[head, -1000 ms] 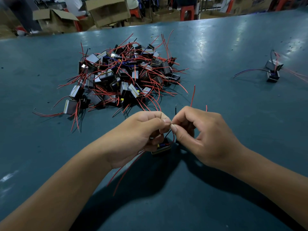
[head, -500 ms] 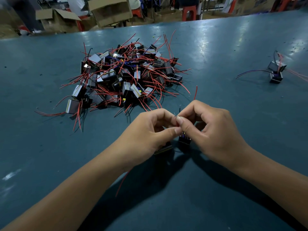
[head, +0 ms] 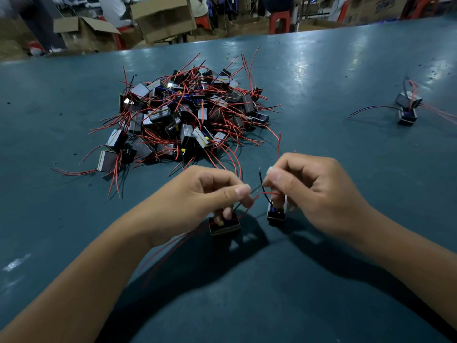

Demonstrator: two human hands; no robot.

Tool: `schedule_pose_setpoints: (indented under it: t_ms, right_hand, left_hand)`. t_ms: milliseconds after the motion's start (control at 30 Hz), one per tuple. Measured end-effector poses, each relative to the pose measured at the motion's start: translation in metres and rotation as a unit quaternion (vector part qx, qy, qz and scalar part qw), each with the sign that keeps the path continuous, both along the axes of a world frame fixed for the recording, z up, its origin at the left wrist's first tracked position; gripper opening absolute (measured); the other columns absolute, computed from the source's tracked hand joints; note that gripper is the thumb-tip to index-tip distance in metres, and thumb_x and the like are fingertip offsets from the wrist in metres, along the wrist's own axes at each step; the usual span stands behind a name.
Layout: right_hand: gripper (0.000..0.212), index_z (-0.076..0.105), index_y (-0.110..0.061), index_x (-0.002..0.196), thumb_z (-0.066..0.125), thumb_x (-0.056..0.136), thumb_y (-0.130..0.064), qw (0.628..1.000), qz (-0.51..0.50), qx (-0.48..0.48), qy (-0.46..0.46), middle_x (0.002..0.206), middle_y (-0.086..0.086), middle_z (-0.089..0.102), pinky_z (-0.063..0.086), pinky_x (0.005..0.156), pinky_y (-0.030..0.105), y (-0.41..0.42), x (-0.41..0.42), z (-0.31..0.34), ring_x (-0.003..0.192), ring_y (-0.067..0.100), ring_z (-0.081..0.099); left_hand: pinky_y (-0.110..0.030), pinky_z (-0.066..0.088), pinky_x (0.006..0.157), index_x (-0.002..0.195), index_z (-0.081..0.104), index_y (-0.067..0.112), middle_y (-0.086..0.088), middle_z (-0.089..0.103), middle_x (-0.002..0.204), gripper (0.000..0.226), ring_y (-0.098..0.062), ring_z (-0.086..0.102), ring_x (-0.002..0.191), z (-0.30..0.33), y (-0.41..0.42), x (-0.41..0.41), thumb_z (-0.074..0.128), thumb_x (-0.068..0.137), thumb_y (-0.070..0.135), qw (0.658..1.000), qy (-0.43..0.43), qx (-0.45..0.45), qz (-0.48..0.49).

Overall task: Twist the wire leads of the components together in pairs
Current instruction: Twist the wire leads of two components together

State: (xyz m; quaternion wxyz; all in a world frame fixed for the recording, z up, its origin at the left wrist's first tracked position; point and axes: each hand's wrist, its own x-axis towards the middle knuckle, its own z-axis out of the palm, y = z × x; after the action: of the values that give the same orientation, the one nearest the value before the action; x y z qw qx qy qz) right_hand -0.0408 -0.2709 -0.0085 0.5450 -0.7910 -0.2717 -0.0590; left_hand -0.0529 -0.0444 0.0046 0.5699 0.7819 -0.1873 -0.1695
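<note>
Pinching wire leads above two components on the teal table (head: 321, 280)
Left hand (head: 197, 194) and right hand (head: 314, 191) each pinch a lead, fingertips just apart; left component (head: 224, 226), right component (head: 276, 214) below

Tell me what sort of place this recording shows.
Probably a factory assembly floor: a long bench with a pile of identical wired components, open cartons and red stools behind it.

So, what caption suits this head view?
Both hands, left hand and right hand, pinch wire leads between two components.
</note>
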Motion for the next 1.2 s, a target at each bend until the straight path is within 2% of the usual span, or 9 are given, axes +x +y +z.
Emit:
schedule_pose_setpoints:
  t_ms: [133, 200, 300, 433, 533, 700, 833, 933, 1200]
  right_hand:
    - [0.016, 0.065, -0.017, 0.081, 0.058, 0.093, -0.026, 0.999, -0.025, 0.030, 0.020, 0.067, 0.001, 0.068, 0.049, 0.054, 0.018, -0.001, 0.004, -0.003, 0.056, 0.011, 0.065]
    - [0.010, 0.065, -0.020, 0.082, 0.061, 0.090, -0.023, 0.999, -0.030, 0.022, 0.019, 0.067, 0.003, 0.068, 0.051, 0.054, 0.021, -0.001, 0.004, -0.004, 0.057, 0.012, 0.066]
    - [0.006, 0.066, -0.021, 0.084, 0.060, 0.086, -0.021, 0.999, -0.012, 0.025, 0.029, 0.072, 0.003, 0.069, 0.052, 0.054, 0.025, -0.003, 0.004, -0.002, 0.062, 0.017, 0.069]
    - [0.003, 0.062, -0.021, 0.082, 0.061, 0.081, -0.023, 0.999, 0.020, -0.009, 0.032, 0.078, 0.004, 0.071, 0.055, 0.058, 0.044, -0.008, 0.004, 0.002, 0.067, 0.022, 0.067]
    - [0.008, 0.060, -0.016, 0.087, 0.062, 0.083, -0.010, 0.996, 0.075, -0.026, 0.038, 0.086, 0.002, 0.072, 0.057, 0.067, 0.043, -0.010, 0.002, 0.004, 0.077, 0.020, 0.071]
    - [0.010, 0.064, -0.017, 0.093, 0.070, 0.085, -0.018, 0.991, 0.116, -0.021, 0.067, 0.086, 0.002, 0.072, 0.055, 0.065, 0.027, -0.007, 0.000, 0.005, 0.072, 0.014, 0.069]
    - [0.007, 0.066, -0.016, 0.090, 0.070, 0.088, -0.021, 0.985, 0.122, 0.022, 0.123, 0.079, 0.007, 0.074, 0.052, 0.054, 0.024, -0.003, 0.000, 0.002, 0.067, 0.013, 0.070]
    - [0.011, 0.069, -0.011, 0.084, 0.071, 0.082, -0.022, 0.978, 0.106, 0.070, 0.165, 0.073, 0.008, 0.074, 0.051, 0.050, 0.024, 0.001, 0.001, -0.001, 0.062, 0.015, 0.069]
    - [0.013, 0.077, -0.013, 0.079, 0.072, 0.079, -0.025, 0.969, 0.122, 0.084, 0.200, 0.063, 0.006, 0.069, 0.045, 0.048, 0.020, 0.000, 0.003, -0.001, 0.053, 0.011, 0.058]
  left_hand:
    - [-0.023, 0.046, 0.056, 0.088, 0.075, 0.018, -0.007, 0.066, 0.073, 0.016, -0.012, 0.053, 0.060, -0.002, 0.002, 0.005, 0.065, 0.094, 0.029, 0.994, -0.069, 0.021, 0.083]
    - [-0.031, 0.050, 0.057, 0.094, 0.071, 0.024, 0.008, 0.071, 0.084, 0.002, -0.020, 0.056, 0.060, -0.007, -0.005, 0.008, 0.069, 0.094, 0.024, 0.976, -0.154, 0.085, 0.125]
    - [-0.043, 0.055, 0.064, 0.105, 0.068, 0.027, 0.015, 0.073, 0.099, 0.011, -0.032, 0.060, 0.070, -0.014, -0.015, 0.009, 0.069, 0.094, 0.025, 0.972, -0.175, 0.110, 0.108]
    - [-0.020, 0.039, 0.055, 0.108, 0.068, 0.027, 0.016, 0.073, 0.094, 0.016, -0.006, 0.043, 0.054, -0.018, -0.017, 0.008, 0.070, 0.092, 0.025, 0.977, -0.166, 0.115, 0.065]
    - [-0.024, 0.037, 0.054, 0.104, 0.071, 0.022, 0.013, 0.068, 0.081, 0.013, -0.007, 0.041, 0.055, -0.017, -0.020, 0.007, 0.072, 0.092, 0.019, 0.975, -0.170, 0.125, 0.070]
    - [-0.022, 0.039, 0.051, 0.096, 0.071, 0.019, 0.017, 0.059, 0.063, 0.006, -0.009, 0.045, 0.051, -0.018, -0.021, 0.006, 0.066, 0.096, 0.019, 0.975, -0.167, 0.116, 0.093]
    - [-0.028, 0.044, 0.052, 0.096, 0.069, 0.021, 0.003, 0.065, 0.074, 0.005, -0.013, 0.051, 0.051, -0.017, -0.020, 0.005, 0.064, 0.097, 0.021, 0.976, -0.163, 0.095, 0.109]
    - [-0.029, 0.045, 0.055, 0.102, 0.067, 0.025, 0.011, 0.065, 0.082, 0.009, -0.014, 0.053, 0.055, -0.016, -0.019, 0.003, 0.065, 0.096, 0.019, 0.976, -0.162, 0.050, 0.137]
    - [-0.016, 0.042, 0.073, 0.114, 0.072, 0.016, 0.002, 0.063, 0.105, 0.020, -0.009, 0.060, 0.087, -0.001, -0.012, -0.001, 0.069, 0.094, 0.016, 0.937, -0.338, 0.085, 0.017]
